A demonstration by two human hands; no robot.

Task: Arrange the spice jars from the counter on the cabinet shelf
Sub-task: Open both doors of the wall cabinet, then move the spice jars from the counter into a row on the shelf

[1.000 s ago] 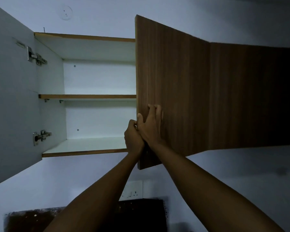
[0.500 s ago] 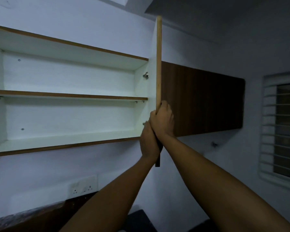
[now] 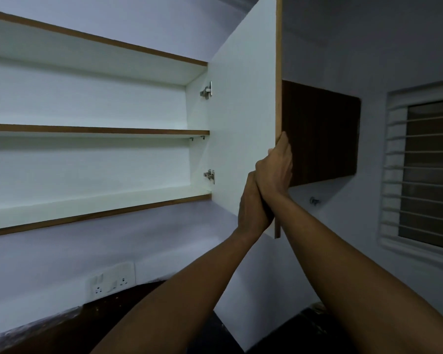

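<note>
Cabinet door [image 3: 243,123]: swung open, its edge gripped by right hand [image 3: 276,169]. Left hand [image 3: 251,205]: pressed against the right; grasp cannot be told. Shelf [image 3: 97,130]: bare.

Both my bare forearms reach up toward one o'clock, my left hand [image 3: 251,208] pressed against my right hand [image 3: 275,167], whose fingers point to twelve.

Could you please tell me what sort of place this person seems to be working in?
Most likely a home kitchen. A wall cabinet with bare white shelves hangs above a dark counter, a socket plate sits on the wall between them, and a barred window is at the right.
</note>
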